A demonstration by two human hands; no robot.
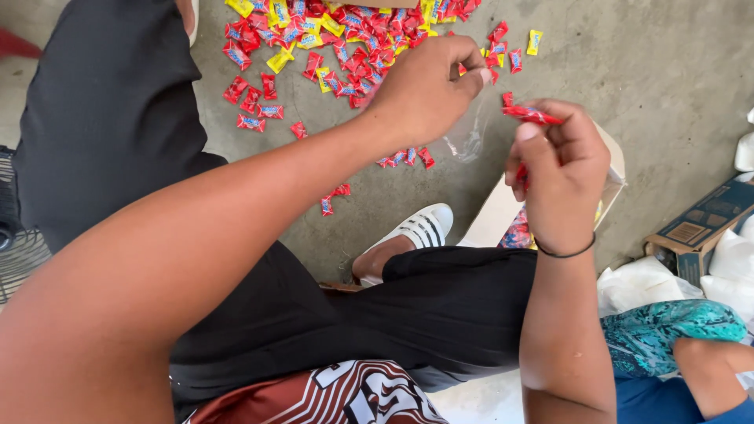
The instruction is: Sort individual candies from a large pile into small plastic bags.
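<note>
Left hand (428,86) pinches clear plastic bag (470,135) open; right hand (559,177) grips red wrapped candies (532,115). Keep bag mouth wide, directly beneath candies.

Grey concrete floor (667,71) strewn with red and yellow wrapped candies (353,47)

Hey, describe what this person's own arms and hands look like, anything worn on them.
Both arms are bare, with no sleeves showing in the view. The left hand wears nothing: no ring, glove or band visible. The right hand has a thin black band around the wrist, like a hair tie or cord bracelet. No watch, gloves or markings show on either.
</note>
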